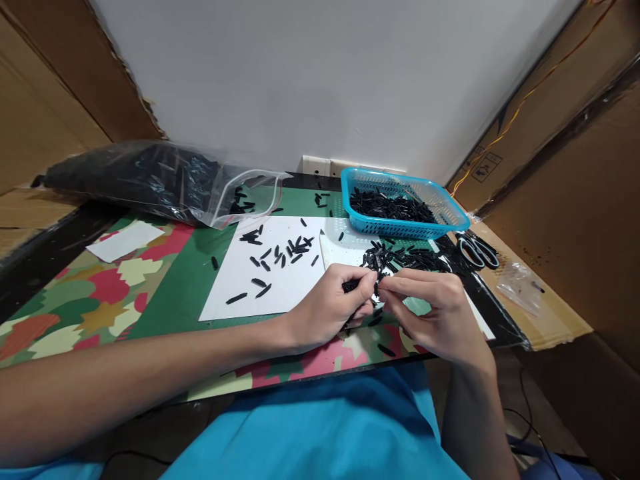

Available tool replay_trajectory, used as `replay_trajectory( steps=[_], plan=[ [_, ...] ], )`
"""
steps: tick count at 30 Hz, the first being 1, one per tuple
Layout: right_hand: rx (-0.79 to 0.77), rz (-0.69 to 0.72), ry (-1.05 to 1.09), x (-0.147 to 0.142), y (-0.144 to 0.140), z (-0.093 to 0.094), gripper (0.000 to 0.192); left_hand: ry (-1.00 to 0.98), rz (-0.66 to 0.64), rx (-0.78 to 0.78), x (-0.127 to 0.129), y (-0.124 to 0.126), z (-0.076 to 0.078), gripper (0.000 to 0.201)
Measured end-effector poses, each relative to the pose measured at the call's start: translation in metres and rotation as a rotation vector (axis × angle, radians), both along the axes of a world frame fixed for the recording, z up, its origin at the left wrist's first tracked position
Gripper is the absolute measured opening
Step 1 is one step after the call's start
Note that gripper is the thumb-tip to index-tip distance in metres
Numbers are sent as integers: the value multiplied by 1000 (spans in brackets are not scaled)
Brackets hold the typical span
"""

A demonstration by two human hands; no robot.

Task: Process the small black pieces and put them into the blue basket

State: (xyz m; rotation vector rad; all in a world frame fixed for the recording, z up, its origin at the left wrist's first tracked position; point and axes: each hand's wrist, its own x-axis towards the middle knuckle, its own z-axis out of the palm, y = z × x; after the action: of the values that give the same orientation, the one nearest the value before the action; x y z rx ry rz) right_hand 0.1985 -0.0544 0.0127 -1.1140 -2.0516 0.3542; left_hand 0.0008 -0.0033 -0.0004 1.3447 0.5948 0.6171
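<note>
My left hand [345, 297] is closed around several small black strips [351, 285], whose ends show at its thumb side. Fingertips of my right hand [435, 303] are pinched together right beside the left thumb, at a small black piece mostly hidden between the hands. Just beyond the hands lies a heap of black strips [415, 259]. More loose black strips [297, 248] are scattered over a white sheet of paper [225, 287] to the left. What exactly the strips are, I cannot tell.
A blue perforated basket [407, 230] filled with black strips stands behind the heap. Scissors [477, 250] and a small clear bag [520, 287] lie at the right. A large zip bag [150, 180] of black material rests at the back left. Cardboard walls [575, 173] flank the table.
</note>
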Motion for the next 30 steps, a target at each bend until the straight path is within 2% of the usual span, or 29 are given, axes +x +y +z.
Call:
replay_trajectory(
  steps=[4, 7, 11, 16, 20, 23, 30],
  plan=[
    [59, -9, -4, -3, 0, -1, 20, 1, 11, 28, 1, 1, 0, 45],
    [141, -35, 15, -6, 2, -3, 19, -17, -13, -5, 1, 3, -1, 47],
    [233, -108, -6, -10, 4, -6, 20, -55, -30, -61, 0, 4, -3, 47],
    [275, -166, -18, -10, 2, -10, 19, -79, -14, -90, 0, 5, -7, 47],
    [327, -274, -15, -5, 4, -7, 20, -66, 0, -101, -1, 3, -6, 51],
    [275, -280, 50, -3, 4, -2, 19, -73, 30, -77, -1, 2, -4, 53],
    [99, -130, 238, -3, -1, 1, 14, -83, 72, -61, 0, 1, -3, 54]
  ],
)
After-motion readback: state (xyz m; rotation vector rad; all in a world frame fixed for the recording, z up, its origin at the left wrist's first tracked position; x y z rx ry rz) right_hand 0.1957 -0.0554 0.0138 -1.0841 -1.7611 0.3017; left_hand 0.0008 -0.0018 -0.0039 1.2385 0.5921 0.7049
